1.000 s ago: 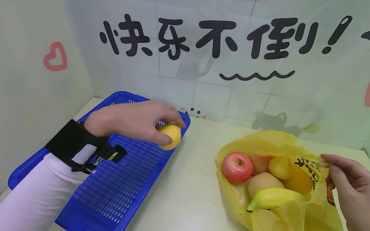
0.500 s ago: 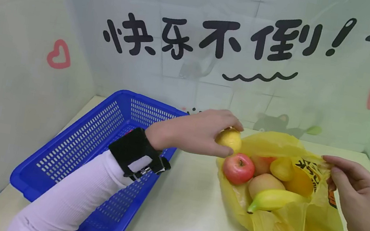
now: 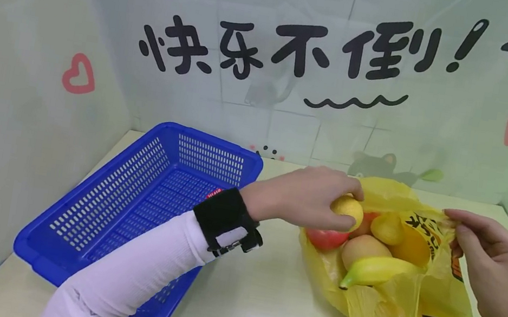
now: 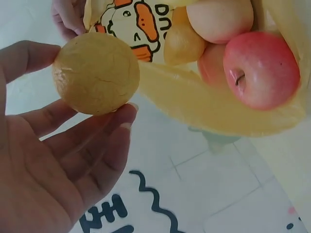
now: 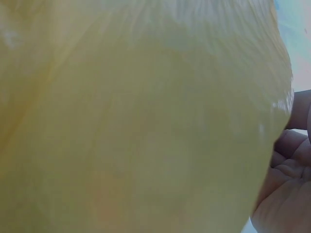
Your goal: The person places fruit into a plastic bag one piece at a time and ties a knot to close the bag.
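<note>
My left hand (image 3: 307, 196) pinches a round yellow fruit (image 4: 96, 73) between thumb and fingers, over the left part of the bag's opening in the head view. My right hand (image 3: 499, 264) pinches the right rim of the yellow plastic bag (image 3: 445, 313) between thumb and forefinger. Inside the bag lie a red apple (image 4: 262, 70), partly behind the left hand in the head view, a pale peach-coloured round fruit (image 3: 365, 252), a banana (image 3: 382, 271) and a small yellow fruit with a blunt tip (image 3: 387, 229). Yellow plastic fills most of the right wrist view.
A blue perforated basket (image 3: 34, 257) stands on the left of the pale table (image 3: 259, 291), partly under the left forearm. A small red thing (image 3: 214, 193) shows inside it. A printed wall sheet (image 3: 283, 130) rises behind the table.
My left hand has carried the yellow fruit rightward from above the blue basket to over the bag, and now covers part of the red apple. My right hand keeps its grip on the rim.
</note>
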